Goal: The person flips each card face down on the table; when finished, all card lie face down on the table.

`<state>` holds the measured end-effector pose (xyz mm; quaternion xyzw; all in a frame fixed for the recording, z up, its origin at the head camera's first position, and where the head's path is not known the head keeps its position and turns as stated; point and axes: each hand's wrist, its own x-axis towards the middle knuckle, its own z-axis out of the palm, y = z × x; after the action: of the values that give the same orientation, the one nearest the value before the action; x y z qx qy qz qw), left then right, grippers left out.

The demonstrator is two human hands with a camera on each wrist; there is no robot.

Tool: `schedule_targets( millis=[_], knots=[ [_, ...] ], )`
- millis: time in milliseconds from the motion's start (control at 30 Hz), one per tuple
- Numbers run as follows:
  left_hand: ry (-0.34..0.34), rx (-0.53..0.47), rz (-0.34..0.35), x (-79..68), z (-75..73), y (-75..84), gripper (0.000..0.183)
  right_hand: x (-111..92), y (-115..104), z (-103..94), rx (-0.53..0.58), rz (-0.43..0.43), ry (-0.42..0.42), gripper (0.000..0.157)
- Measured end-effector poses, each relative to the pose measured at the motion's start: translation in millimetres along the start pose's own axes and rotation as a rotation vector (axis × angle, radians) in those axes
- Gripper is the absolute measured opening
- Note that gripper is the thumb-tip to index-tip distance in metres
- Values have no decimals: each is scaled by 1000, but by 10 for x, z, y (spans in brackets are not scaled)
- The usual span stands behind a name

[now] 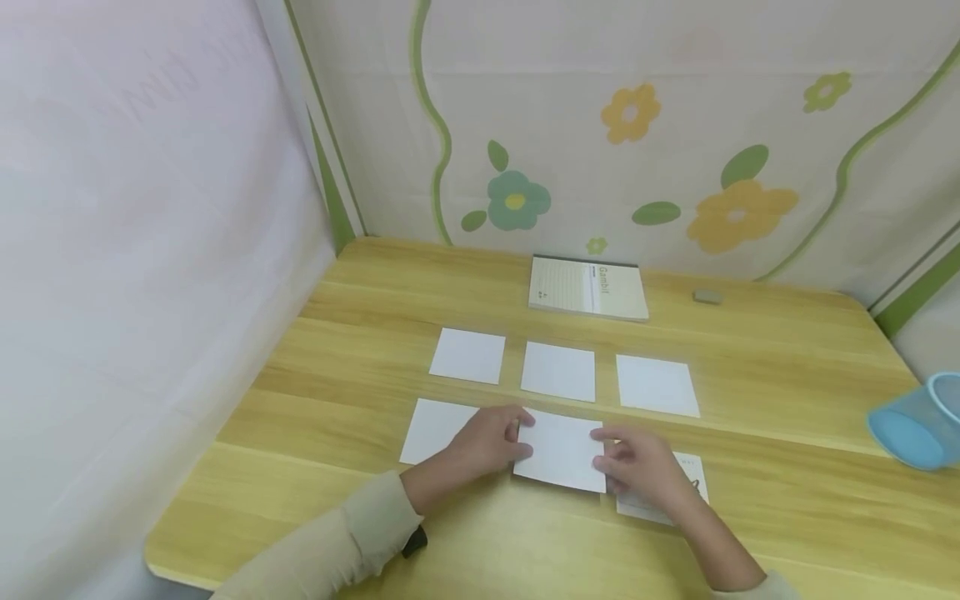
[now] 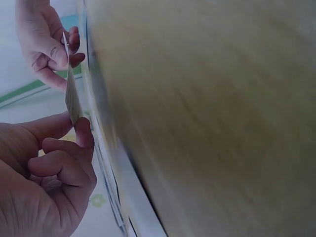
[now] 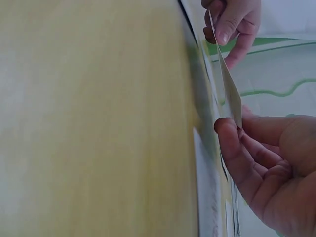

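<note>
A white square card (image 1: 559, 451) is pinched at both sides between my two hands, raised above the table in both wrist views. My left hand (image 1: 487, 440) grips its left edge with thumb and fingertips. Its right edge is held the same way by my right hand (image 1: 637, 467). The card looks slightly bent in the right wrist view (image 3: 231, 94). Partly under my left hand lies a blank white card (image 1: 437, 429). Beneath my right hand is a card with dark marks (image 1: 693, 475), mostly covered by the hand.
Behind the hands, a row of three blank cards lies flat: left card (image 1: 468, 356), middle card (image 1: 558, 371), right card (image 1: 657, 385). A notepad (image 1: 588, 288) and a small grey eraser-like block (image 1: 707, 297) sit farther back. At the right stands a blue mesh cup (image 1: 911, 425).
</note>
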<state>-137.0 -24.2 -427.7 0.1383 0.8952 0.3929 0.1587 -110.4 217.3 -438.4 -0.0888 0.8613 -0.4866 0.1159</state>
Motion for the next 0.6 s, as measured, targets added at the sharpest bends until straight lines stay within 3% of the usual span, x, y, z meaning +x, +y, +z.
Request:
schedule_targets(
  millis=[200, 400, 600],
  knots=[
    [-24, 142, 10, 14, 51, -30, 30, 22, 19, 99, -87, 4, -25, 36],
    [-27, 297, -15, 4, 46, 25, 32, 21, -43, 171, -226, 38, 27, 34],
    [-26, 315, -24, 0, 22, 67, 32, 17, -84, 118, -275, 65, 68, 36]
  ],
)
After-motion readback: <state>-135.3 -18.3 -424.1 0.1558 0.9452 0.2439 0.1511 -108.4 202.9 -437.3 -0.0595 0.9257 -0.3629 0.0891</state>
